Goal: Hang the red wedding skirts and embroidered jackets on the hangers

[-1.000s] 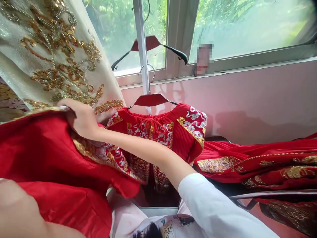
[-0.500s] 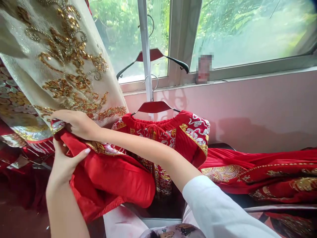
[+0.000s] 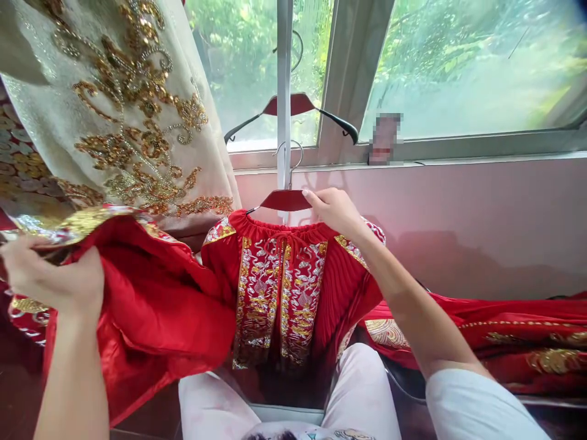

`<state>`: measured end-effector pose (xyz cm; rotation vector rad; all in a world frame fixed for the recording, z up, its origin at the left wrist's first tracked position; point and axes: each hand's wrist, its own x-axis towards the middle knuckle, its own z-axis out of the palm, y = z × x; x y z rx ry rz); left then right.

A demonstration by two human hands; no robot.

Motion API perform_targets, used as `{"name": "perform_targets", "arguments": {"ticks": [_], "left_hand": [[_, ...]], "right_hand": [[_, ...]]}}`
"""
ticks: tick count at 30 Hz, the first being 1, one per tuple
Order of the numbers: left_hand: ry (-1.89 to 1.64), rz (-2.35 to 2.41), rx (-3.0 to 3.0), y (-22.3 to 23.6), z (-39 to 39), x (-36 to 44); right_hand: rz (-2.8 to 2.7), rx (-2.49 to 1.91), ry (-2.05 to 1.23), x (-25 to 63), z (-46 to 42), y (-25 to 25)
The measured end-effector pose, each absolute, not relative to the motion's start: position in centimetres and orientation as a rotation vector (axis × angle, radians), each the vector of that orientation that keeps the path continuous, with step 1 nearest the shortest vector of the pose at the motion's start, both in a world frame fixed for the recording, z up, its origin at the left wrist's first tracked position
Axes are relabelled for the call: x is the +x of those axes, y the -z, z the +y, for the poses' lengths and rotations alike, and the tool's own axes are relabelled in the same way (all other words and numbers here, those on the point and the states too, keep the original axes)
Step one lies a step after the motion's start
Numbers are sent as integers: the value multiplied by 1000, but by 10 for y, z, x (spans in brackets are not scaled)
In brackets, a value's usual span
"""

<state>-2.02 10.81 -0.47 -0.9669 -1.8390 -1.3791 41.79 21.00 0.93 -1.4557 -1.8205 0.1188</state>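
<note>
My left hand (image 3: 55,275) is closed on a red garment (image 3: 169,318) trimmed with gold and silver embroidery, holding it up at the left with its plain red inside showing. My right hand (image 3: 337,211) grips the right part of a dark red clothes hanger (image 3: 287,200), thumb on its front. From that hanger hangs a red embroidered jacket (image 3: 259,287) with a gathered neckline and a small tie at the front. Two embroidered bands run down the jacket's middle. The held garment overlaps the jacket's left side.
A second hanger (image 3: 291,105) hangs higher on a white pole (image 3: 284,73) before the window. A cream gown (image 3: 137,116) with gold beading hangs at the left. More red embroidered cloth (image 3: 518,330) lies at the right. A blurred-out item (image 3: 385,140) stands on the sill.
My right hand has left the red garment and moved right to the hanger. My left hand has drawn the garment further left, uncovering more of the jacket's front.
</note>
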Motion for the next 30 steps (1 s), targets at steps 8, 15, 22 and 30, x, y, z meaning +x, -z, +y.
{"name": "perform_targets", "arguments": {"ticks": [8, 15, 22, 30], "left_hand": [[1037, -1886, -1237, 12, 123, 43], [830, -2109, -1460, -16, 176, 89], [1175, -1828, -2416, -5, 200, 103], [340, -1420, -3718, -3, 264, 158]], "right_hand": [[-2097, -1090, -773, 445, 247, -15], [-2170, -947, -1043, 456, 256, -16], [-2298, -786, -1246, 456, 254, -32], [-2228, -888, -1695, 453, 263, -31]]}}
